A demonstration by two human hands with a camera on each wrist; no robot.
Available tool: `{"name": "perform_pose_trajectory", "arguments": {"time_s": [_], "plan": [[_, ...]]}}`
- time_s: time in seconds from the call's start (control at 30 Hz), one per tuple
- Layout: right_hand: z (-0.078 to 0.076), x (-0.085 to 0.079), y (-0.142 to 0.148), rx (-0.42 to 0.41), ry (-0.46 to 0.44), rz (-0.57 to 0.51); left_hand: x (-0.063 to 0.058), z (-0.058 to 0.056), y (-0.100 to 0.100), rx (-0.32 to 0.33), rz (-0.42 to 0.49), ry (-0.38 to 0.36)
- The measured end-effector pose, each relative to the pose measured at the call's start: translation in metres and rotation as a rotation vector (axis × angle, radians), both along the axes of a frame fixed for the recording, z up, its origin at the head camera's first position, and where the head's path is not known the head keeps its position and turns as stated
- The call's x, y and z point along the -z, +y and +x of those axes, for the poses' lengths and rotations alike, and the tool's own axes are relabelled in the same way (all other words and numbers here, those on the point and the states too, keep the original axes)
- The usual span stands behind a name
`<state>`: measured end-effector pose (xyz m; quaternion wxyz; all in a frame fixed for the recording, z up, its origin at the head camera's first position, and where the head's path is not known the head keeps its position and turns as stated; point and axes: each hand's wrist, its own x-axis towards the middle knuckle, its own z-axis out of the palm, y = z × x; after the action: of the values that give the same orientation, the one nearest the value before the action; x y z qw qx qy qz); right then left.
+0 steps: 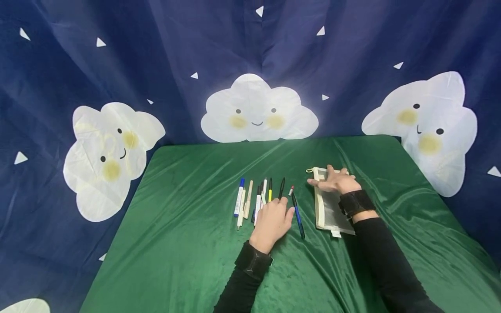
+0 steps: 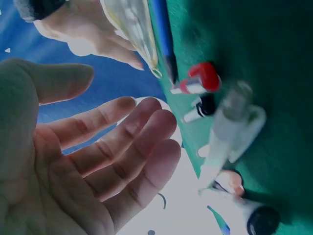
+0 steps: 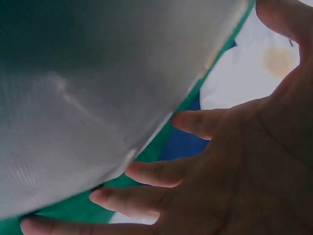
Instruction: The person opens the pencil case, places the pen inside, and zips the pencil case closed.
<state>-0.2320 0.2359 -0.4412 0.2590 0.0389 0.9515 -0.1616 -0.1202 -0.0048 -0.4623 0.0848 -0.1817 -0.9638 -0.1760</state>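
My left hand (image 1: 272,221) is just over the near ends of a spread of pens, fingers loosely bent and palm down. The left wrist view shows nothing between its fingers. Around it lie a black pen (image 1: 282,188), a yellow-and-black pen (image 1: 270,191), a white marker with a blue cap (image 1: 239,198) and a beige pen (image 1: 248,200). To its right are a blue pen (image 1: 298,217) and a short red-tipped piece (image 1: 291,190). My right hand (image 1: 337,181), fingers spread, rests on the upper part of a see-through zip pouch (image 1: 332,211) with cream edging.
A wrinkled green cloth (image 1: 176,252) covers the table. Behind it hangs a dark blue curtain (image 1: 176,39) with smiling white clouds. The pouch's yellow zip loop (image 1: 309,171) sticks out at its far left corner, and a white tag (image 1: 335,234) at the near edge.
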Motion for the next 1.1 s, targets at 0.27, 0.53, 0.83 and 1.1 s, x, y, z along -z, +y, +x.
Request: {"name": "perform_pose_trajectory", "arguments": {"time_s": [0.27, 0.53, 0.83, 1.1], "plan": [[-0.004, 0.009, -0.002, -0.002, -0.017, 0.028, -0.003, -0.002, 0.012, -0.007, -0.026, -0.126], [-0.009, -0.002, 0.008, -0.122, -0.067, 0.022, 0.000, -0.007, 0.020, -0.009, 0.059, -0.269], [-0.013, -0.006, 0.013, -0.159, -0.094, -0.022, 0.000, -0.024, 0.028, -0.037, 0.119, -0.374], [-0.014, -0.005, 0.019, -0.173, -0.107, -0.078, 0.000, -0.038, 0.039, -0.051, 0.101, -0.408]]}}
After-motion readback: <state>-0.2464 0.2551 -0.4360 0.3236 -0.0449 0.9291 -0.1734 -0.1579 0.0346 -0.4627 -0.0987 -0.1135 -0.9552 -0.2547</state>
